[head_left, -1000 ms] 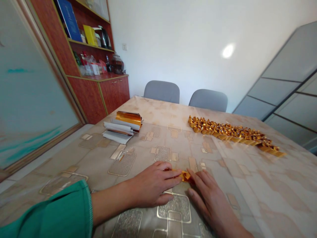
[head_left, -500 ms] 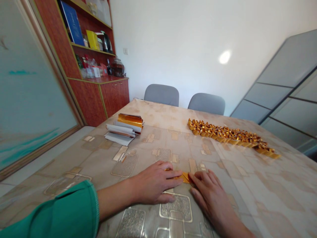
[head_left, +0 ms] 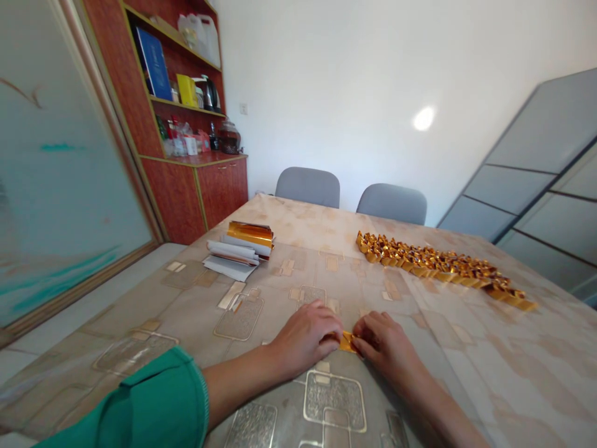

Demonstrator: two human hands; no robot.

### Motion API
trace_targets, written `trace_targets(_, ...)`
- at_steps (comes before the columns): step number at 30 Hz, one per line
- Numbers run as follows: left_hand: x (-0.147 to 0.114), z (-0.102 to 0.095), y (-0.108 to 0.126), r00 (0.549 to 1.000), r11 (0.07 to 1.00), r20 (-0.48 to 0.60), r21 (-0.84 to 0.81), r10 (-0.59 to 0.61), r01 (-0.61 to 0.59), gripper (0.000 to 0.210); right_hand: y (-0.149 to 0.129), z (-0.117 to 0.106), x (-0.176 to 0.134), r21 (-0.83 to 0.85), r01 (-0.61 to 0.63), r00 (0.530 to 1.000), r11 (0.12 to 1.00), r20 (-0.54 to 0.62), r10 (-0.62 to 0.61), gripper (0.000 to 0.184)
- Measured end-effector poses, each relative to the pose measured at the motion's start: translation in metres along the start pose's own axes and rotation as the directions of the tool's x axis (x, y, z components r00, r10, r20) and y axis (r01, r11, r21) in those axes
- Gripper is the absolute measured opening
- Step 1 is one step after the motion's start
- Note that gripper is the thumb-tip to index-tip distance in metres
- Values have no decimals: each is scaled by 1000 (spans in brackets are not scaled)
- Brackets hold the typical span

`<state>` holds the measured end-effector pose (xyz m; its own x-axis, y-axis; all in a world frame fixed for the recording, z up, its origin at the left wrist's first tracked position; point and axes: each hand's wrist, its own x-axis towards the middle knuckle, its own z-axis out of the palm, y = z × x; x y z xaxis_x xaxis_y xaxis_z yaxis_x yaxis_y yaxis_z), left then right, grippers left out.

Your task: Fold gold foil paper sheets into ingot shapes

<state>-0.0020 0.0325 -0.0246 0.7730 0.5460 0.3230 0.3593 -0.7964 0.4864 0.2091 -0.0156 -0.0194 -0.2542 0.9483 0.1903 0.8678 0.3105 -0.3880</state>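
Note:
A small piece of folded gold paper lies low over the table between my two hands. My left hand has its fingers curled and closed on the paper's left end. On the right end, the thumb and fingers of my right hand pinch it. Both hands rest at the tabletop, and their fingers hide much of the paper. Further off to the right stands a long row of folded gold paper pieces. At the far left of the table lies a stack of gold and white paper sheets.
A patterned tablecloth under a clear cover spreads over the table. Two grey chairs stand behind its far edge, by the white wall. A reddish wooden cabinet with shelves is at the left. A small paper scrap lies left of my hands.
My left fingers went from lying flat over the paper to curling round its end. My right fingers drew in to a pinch. The view tilted up slightly.

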Motion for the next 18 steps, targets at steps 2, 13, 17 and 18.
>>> trace_targets(2,0,-1,1,993,992,-37,52,-115,117,16,0,-2,6,43,18,999,999,32,-19,11)
trace_targets(13,0,-6,-9,974,951,2,-213,-227,223,15,-9,-4,12,256,-14,998,967,69,-4,14)
trace_targets(17,1,-4,-13,970,890,4,-397,-244,226,19,-14,-3,10,305,-5,998,952,54,-12,7)
trace_targets(18,1,-4,-13,970,871,6,-437,-244,222,17,-16,-3,10,311,19,999,950,40,-33,6)
